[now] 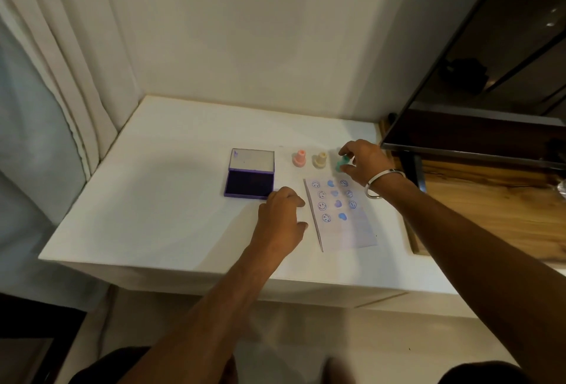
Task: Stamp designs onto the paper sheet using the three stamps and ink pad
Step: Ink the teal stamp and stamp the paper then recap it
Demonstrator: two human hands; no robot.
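Note:
A paper sheet (pixel 349 224) lies on the white table (pixel 153 215), printed with three columns of blue smileys, hearts and round marks. Behind it stand a pink stamp (pixel 299 159) and a cream stamp (pixel 320 160). My right hand (pixel 363 163) pinches the green stamp (pixel 341 163) just past the sheet's far right corner; whether it rests on the table or is lifted is unclear. Left of the stamps the purple ink pad (pixel 249 183) lies with its lid up. My left hand (pixel 281 218) rests on the table between pad and sheet, fingers curled, holding nothing.
A dark screen (pixel 490 77) on a stand hangs over a wooden surface (pixel 490 200) at the right. A white wall stands behind the table and curtains (pixel 61 77) hang at the left. The table's front edge drops to the floor.

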